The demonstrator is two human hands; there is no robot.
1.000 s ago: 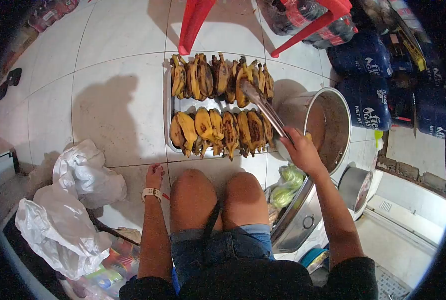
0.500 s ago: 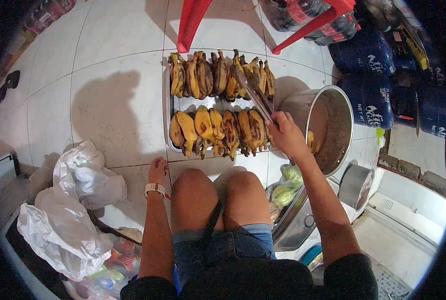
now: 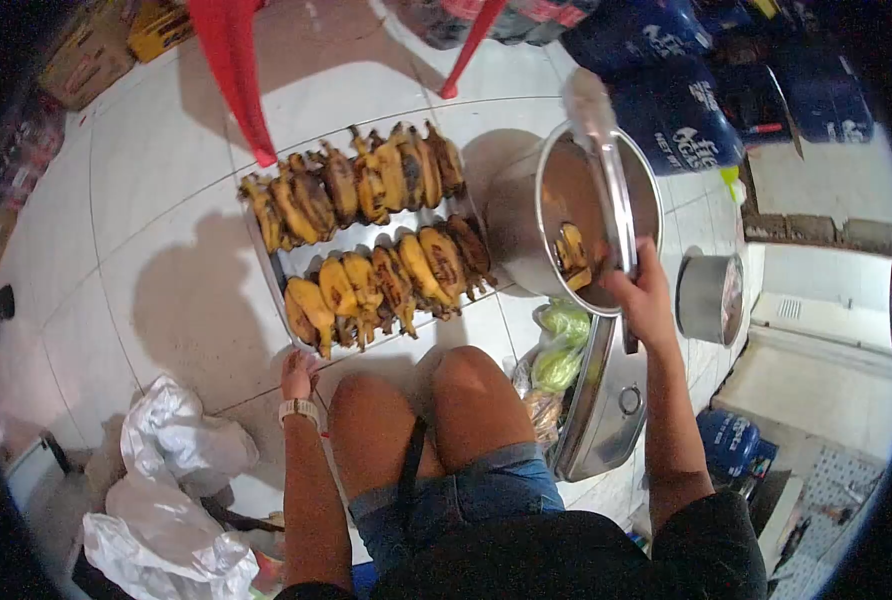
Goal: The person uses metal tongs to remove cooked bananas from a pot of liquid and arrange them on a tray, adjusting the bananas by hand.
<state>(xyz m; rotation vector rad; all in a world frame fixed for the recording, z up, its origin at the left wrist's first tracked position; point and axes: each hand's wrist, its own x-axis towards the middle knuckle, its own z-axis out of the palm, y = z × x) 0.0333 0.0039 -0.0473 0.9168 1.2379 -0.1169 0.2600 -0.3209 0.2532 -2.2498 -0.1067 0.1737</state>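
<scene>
My right hand is closed around the handle of metal tongs. The tongs reach over the mouth of a large metal pot, their far end blurred and with nothing visible in it. A few cooked bananas rest low inside this pot. To its left, a metal tray on the floor carries two rows of browned yellow bananas, with bare metal between the rows. My left hand, a watch on its wrist, is at the tray's near left corner, fingers loosely extended and empty.
Red plastic legs stand just behind the tray. Blue gas cylinders are at the back right, a smaller pot at the right. Green produce in plastic lies near my right knee, white plastic bags at the left.
My right hand has carried the tongs from above the tray's back row to over the large pot. The view has turned to the right; my left hand stays by the tray corner.
</scene>
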